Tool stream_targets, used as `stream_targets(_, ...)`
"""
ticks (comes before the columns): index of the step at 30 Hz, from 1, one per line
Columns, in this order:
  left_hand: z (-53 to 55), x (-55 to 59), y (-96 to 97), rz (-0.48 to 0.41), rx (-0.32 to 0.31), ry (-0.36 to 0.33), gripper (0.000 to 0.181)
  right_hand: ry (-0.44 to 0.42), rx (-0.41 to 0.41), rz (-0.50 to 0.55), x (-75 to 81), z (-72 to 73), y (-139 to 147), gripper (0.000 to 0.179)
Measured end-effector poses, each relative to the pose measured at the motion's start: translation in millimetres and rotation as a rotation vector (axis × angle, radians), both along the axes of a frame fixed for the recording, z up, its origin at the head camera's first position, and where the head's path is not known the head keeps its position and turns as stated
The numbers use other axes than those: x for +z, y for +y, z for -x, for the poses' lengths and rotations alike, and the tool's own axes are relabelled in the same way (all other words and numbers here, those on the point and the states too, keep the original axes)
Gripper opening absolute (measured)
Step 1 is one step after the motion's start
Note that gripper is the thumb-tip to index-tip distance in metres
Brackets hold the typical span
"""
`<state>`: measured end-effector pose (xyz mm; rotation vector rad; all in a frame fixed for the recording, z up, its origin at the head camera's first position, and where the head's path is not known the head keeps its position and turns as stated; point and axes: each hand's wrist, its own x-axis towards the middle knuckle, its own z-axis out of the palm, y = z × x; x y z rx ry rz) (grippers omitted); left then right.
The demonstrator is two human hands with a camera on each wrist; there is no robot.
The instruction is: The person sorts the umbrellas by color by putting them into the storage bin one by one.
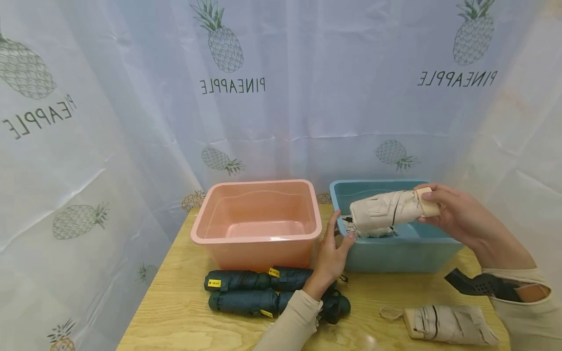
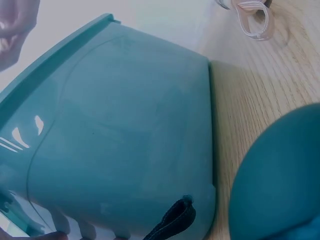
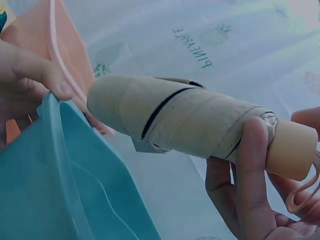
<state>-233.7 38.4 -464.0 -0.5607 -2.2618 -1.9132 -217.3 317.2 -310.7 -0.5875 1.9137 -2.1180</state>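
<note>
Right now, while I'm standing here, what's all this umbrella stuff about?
A person is holding a folded beige umbrella over the blue bin with their right hand. Their left hand touches the bin's near left corner. Another beige umbrella lies on the table at the right. Some dark folded umbrellas lie in front of the pink bin.

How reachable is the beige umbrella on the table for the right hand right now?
Likely no: the right hand grips another umbrella over the blue bin. Once free, the way looks clear; nothing visible covers the beige umbrella on the table.
</note>
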Motion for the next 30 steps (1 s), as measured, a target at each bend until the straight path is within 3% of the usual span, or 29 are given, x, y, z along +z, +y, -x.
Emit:
stream_targets(5, -0.3, -0.7, 0.4, 0.009, 0.008, 0.006, 0.065, -0.05, -0.114, -0.087, 8.4, 15.5, -8.3, 0.029)
stream_targets(9, -0.7, -0.4, 0.1, 0.011, 0.01, 0.012, 0.065, -0.097, -0.212, -0.23, 12.7, 29.2, -15.1, 0.02)
stream_targets(11, -1.0, -0.7, 0.0, 0.009, 0.008, 0.009, 0.064, -0.096, -0.235, -0.325, 13.1, 37.1, -18.5, 0.024)
stream_targets(17, -1.5, -1.8, -0.8, 0.002, 0.003, 0.006, 0.063, -0.091, -0.246, -0.5, 13.2, 62.2, -28.6, 0.056)
stream_targets(24, 1.2, -4.2, -1.7, 0.012, -0.003, 0.015, 0.063, -0.115, -0.265, -0.624, 10.7, 83.7, -43.0, 0.061)
stream_targets(30, 2.5, -4.1, -2.8, 0.011, -0.004, 0.016, 0.063, -0.119, -0.24, -0.663, 5.1, 102.0, -55.6, 0.059)
